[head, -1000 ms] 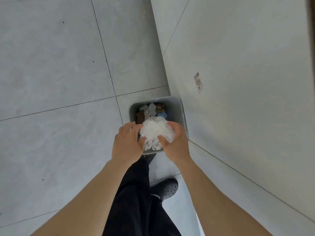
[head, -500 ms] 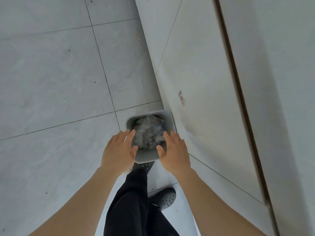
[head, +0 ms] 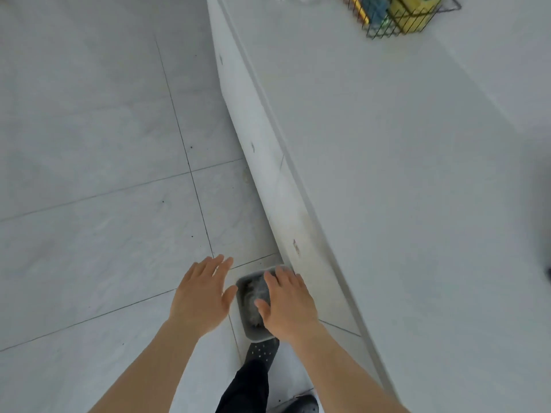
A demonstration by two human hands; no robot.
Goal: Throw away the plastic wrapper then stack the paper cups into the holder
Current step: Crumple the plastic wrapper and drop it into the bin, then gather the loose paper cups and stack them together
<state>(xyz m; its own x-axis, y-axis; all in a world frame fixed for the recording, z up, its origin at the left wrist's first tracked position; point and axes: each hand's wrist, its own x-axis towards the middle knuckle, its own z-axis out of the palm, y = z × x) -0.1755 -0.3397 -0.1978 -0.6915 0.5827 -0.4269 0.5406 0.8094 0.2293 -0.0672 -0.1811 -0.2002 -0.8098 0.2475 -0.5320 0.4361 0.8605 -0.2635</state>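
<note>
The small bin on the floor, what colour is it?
Grey, seen in the head view: the bin beside the white counter.

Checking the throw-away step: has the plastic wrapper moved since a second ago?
Yes. The plastic wrapper left both hands and dropped into the grey bin, where it now lies.

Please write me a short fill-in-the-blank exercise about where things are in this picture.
1. The crumpled wrapper lies inside the grey ____.
2. Both hands, left and right, are open and hold ____.
3. The bin stands on the floor against the white ____.
4. At the top right, the wire basket sits on the ____.

Missing words: bin; nothing; counter; counter
</note>
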